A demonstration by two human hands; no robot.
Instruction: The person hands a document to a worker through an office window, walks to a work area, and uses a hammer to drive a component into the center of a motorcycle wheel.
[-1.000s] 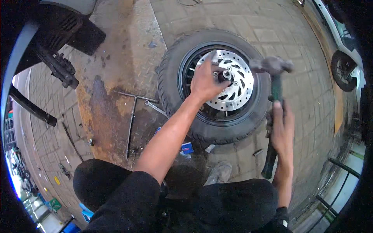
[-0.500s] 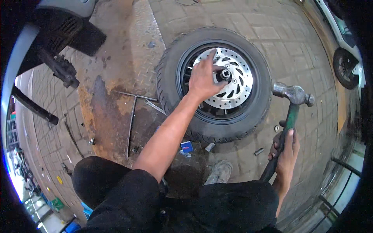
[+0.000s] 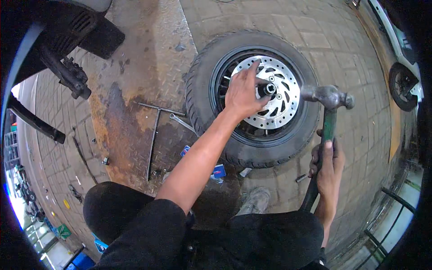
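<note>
A wheel with a black tyre (image 3: 201,81) lies flat on the ground, its drilled silver brake disc (image 3: 290,108) facing up. My left hand (image 3: 243,95) reaches over the disc. Its thumb and a finger pinch a dark metal socket (image 3: 270,88) that stands upright at the hub, while another finger stretches across the disc. Wrapped round the green and black handle of a ball-peen hammer (image 3: 331,97) is my right hand (image 3: 330,167). The hammer head is raised to the right of the socket, apart from it, over the tyre's right side in the picture. What lies under the socket is hidden.
A T-handle wrench (image 3: 154,137) and a combination spanner (image 3: 182,121) lie on the rusty metal plate (image 3: 126,96) left of the wheel. Near my shoe (image 3: 257,200) are a small blue box (image 3: 219,171) and a metal tube (image 3: 301,178). Dark vehicle parts (image 3: 67,76) overhang at left.
The hammer has moved left, closer to the socket. My left hand still pinches the socket at the hub. The view has shifted slightly, and a small ring beside the tyre is now hidden.
</note>
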